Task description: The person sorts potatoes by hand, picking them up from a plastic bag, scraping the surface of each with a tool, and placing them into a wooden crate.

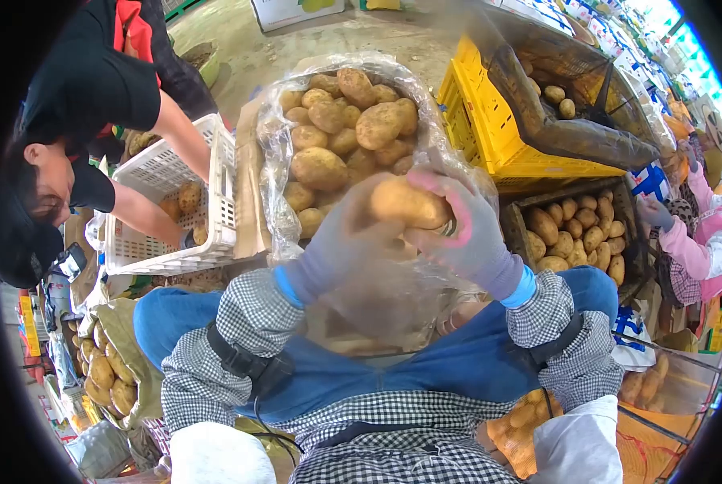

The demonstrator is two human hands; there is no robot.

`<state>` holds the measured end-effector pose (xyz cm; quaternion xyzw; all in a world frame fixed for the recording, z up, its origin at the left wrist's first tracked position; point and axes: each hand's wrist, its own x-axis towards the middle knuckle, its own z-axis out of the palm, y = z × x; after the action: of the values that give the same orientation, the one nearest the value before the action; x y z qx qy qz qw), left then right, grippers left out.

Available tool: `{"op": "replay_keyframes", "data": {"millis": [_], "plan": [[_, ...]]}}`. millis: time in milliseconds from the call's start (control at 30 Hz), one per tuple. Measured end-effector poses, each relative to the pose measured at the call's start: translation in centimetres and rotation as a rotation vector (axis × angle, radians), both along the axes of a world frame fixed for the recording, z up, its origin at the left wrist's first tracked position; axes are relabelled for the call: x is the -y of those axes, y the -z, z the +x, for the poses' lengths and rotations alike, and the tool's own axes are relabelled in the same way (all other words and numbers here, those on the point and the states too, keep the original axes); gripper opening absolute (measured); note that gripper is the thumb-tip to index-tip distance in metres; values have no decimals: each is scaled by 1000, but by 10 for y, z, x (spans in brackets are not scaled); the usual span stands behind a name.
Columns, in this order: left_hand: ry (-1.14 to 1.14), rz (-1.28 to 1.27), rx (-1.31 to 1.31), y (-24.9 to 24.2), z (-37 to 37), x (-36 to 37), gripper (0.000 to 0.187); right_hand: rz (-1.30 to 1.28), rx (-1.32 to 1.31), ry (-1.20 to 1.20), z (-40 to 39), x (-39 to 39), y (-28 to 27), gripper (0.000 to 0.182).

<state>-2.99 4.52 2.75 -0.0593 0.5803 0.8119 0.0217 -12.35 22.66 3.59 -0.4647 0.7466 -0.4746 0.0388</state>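
Note:
One large potato [410, 202] is held up between my two gloved hands, above the near edge of a plastic-lined box [274, 169] full of potatoes. My left hand [346, 238] is at the potato's left side, its fingers partly blurred. On the right side, my right hand [466, 230], with pink on the glove's thumb and fingers, is closed round the potato's end. Both gloves are grey with blue bands at the wrists. Behind the hands, heaped potatoes [320, 168] fill the lined box.
A co-worker [94, 89] reaches into a white crate [223, 169] at the left. Yellow crates [474, 121] and a dark crate of potatoes [575, 230] stand at the right. A sack of potatoes [106, 375] is at the lower left. Other people [688, 250] are at the far right.

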Motion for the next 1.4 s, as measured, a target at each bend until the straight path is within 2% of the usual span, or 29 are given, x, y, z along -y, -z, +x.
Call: {"op": "replay_keyframes", "data": {"millis": [33, 133, 233, 333, 433, 533, 567, 633, 667, 733, 833, 933, 1000, 1167, 1267, 1400], "plan": [[15, 117, 112, -8, 0, -1, 63, -8, -79, -1, 1, 0, -2, 63], [-45, -41, -51, 3, 1, -2, 64, -3, 18, -8, 6, 3, -6, 65], [-31, -120, -100, -1, 3, 1, 59, 3, -14, 29, 5, 7, -3, 62], [-2, -246, 23, -3, -1, 8, 52, 41, 47, 65, 8, 5, -3, 63], [-135, -216, -116, 8, -12, 23, 47, -9, 418, 188, 9, 7, -7, 56], [-255, -262, -7, 23, -31, 59, 44, -257, 867, 126, -8, 0, -27, 51], [-188, -457, 71, 32, -35, 72, 45, -330, 865, 122, -14, -2, -19, 49], [-46, -845, 220, 57, -45, 91, 47, -513, 1101, 197, -17, -3, -30, 42], [38, -973, 202, 73, -52, 90, 47, -609, 1217, 237, -19, -3, -35, 38], [209, -1225, 156, 105, -72, 81, 48, -640, 1202, 207, -23, -6, -37, 37], [186, -1340, 230, 140, -115, 43, 50, -691, 1227, 203, -27, -10, -36, 37], [186, -1417, 271, 232, -146, 31, 44, -735, 1267, 160, -37, -18, -34, 37], [171, -1327, 243, 235, -159, 22, 43, -775, 1289, 173, -46, -23, -37, 38], [111, -775, 147, 119, -111, 38, 54, -858, 1289, 284, -42, -32, -33, 40], [81, -264, 69, 69, -77, 43, 64, -744, 1333, 245, -41, -30, -30, 39], [-9, -172, 19, -11, -33, 27, 66, -682, 1369, 148, -27, -17, -14, 42]]}}
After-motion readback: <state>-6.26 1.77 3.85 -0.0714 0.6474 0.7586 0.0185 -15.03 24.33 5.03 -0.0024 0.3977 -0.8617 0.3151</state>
